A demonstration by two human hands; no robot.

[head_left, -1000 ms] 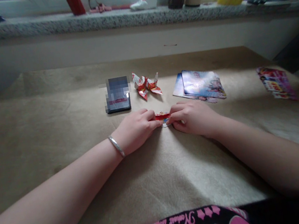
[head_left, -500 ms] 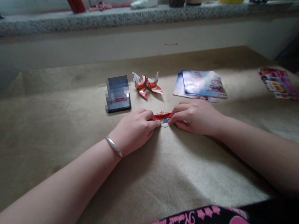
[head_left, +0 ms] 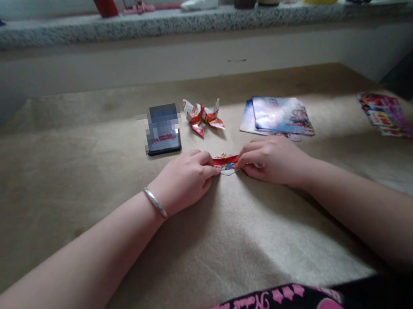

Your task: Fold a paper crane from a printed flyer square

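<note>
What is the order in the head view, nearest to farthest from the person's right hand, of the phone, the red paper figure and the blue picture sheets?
1. Blue picture sheets, just beyond the right hand, slightly right.
2. Red paper figure, beyond it to the left.
3. Phone, farthest left.

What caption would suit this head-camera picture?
The left hand and right hand pinch a small red paper on the table, phone and cards beyond.

On the surface (head_left: 72, 162), the phone (head_left: 162, 129) lies left of the folded figure (head_left: 203, 115), with the stack of sheets (head_left: 277, 116) to its right. The small paper (head_left: 226, 163) sits before them, between the left hand (head_left: 185, 179) and right hand (head_left: 271, 160).
</note>
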